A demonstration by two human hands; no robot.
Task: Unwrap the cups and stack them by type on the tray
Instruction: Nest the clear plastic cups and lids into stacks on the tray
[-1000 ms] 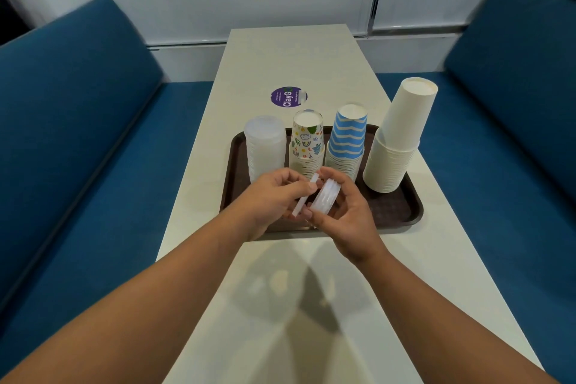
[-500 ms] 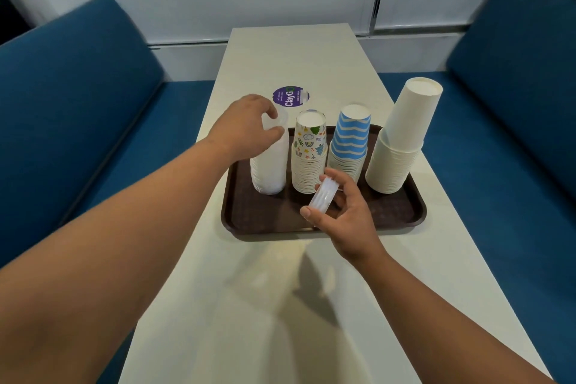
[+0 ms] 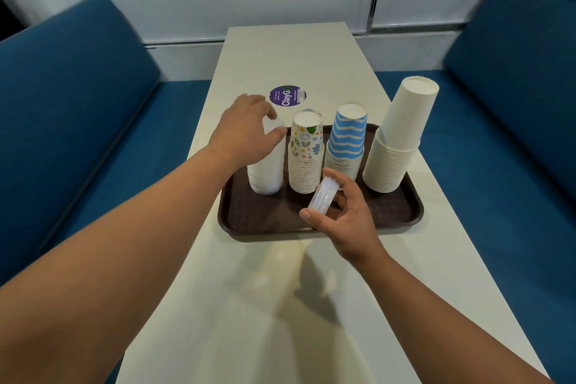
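Four sorted stacks fill the tray at frame centre — your left hand grips the clear stack, your right hand pinches the last clear cups.

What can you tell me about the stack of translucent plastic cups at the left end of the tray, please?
The translucent plastic cup stack is a column of milky-white, nested, upside-down cups, standing upright on the left end of the brown tray, close beside the doodle-print stack. The left hand covers its top, fingers curled over it.
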